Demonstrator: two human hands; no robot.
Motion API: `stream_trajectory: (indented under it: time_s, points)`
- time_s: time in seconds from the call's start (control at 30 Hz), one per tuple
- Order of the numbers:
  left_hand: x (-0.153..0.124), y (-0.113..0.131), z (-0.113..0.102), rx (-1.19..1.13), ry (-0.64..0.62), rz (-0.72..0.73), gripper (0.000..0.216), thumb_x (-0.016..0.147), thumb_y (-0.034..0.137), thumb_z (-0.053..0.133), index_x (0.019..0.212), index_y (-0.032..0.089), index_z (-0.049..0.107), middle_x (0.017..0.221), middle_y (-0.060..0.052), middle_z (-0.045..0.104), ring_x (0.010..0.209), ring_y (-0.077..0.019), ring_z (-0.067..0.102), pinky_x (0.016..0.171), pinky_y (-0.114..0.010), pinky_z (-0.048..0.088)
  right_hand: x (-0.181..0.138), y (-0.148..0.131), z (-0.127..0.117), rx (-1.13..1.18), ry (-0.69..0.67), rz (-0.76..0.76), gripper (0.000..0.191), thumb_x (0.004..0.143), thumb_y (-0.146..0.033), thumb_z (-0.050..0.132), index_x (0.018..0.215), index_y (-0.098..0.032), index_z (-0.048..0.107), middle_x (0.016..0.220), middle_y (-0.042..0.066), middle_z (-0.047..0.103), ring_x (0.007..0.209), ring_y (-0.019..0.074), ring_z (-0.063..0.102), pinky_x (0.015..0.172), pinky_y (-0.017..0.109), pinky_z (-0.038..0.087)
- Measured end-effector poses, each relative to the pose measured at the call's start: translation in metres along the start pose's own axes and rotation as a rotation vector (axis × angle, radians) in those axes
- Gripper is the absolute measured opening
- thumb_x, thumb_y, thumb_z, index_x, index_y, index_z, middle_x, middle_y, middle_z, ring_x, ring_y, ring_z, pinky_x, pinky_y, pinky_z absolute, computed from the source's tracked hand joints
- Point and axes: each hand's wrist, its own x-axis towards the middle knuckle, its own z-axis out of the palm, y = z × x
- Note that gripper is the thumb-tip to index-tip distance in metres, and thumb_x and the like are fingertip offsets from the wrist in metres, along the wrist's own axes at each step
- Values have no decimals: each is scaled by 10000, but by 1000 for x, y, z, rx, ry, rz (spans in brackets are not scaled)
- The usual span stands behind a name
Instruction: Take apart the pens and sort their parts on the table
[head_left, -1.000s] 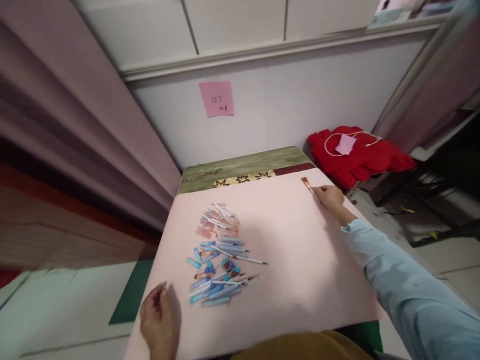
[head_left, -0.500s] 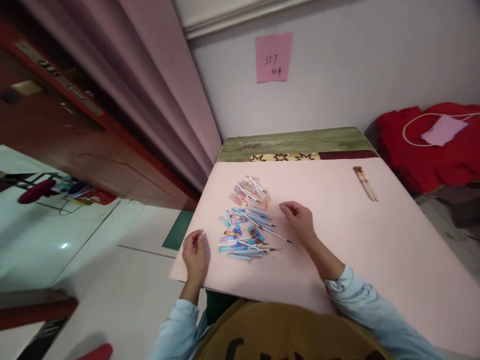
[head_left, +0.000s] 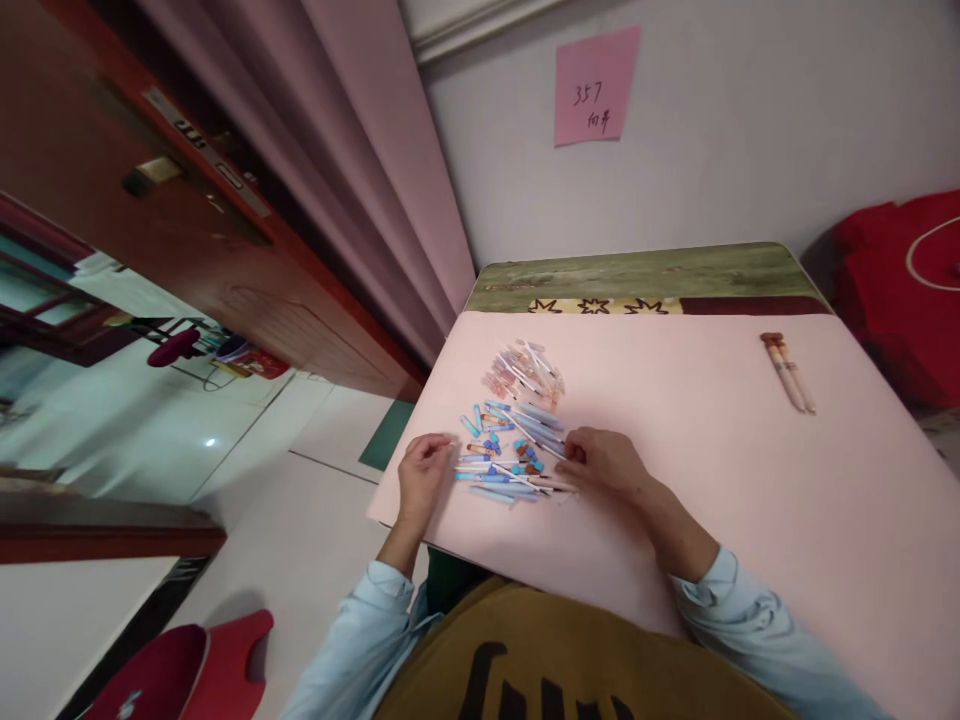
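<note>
A heap of small pen parts [head_left: 514, 430] lies on a pink sheet [head_left: 675, 480]: blue and orange barrels and caps plus thin white refills. My left hand [head_left: 422, 476] rests at the heap's left edge, fingers curled toward the parts. My right hand [head_left: 604, 462] sits at the heap's right edge, fingertips pinched against a thin refill. Two assembled orange pens [head_left: 786, 370] lie side by side at the sheet's far right.
The sheet covers a small table with a green patterned top [head_left: 637, 275] against a white wall bearing a pink note [head_left: 596, 86]. A curtain [head_left: 360, 170] hangs left, a red bag [head_left: 911, 290] sits right, a red stool [head_left: 187, 670] below left.
My right hand left the orange pens at the far right and came back to the heap. My left hand moved in to the heap's left edge. The camera swung left and down.
</note>
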Motion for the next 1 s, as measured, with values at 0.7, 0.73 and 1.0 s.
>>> stream_trajectory:
  time_s: [0.7,0.73,1.0]
  points:
    - [8,22,17,-9,-111,-34,219,799,375,621,849,175,695,879,-54,696,822,-191,633,808,-324,505,-3,-5,-9,-67,-93,60,133,764,-360,689,824,-242,698,849,25,738,745,186,641,595,260,329]
    - [8,21,16,-7,-104,-38,217,802,372,620,853,174,695,879,-54,698,826,-191,635,810,-323,504,-4,-5,-9,-68,-99,63,126,762,-356,687,812,-241,696,841,24,735,740,184,638,591,259,324]
    - [-8,29,13,58,-153,89,198,864,359,578,864,187,675,904,-54,680,864,-195,637,823,-328,503,-5,-5,-3,-121,-76,-54,77,742,-236,608,715,-217,678,763,41,730,663,180,625,575,263,306]
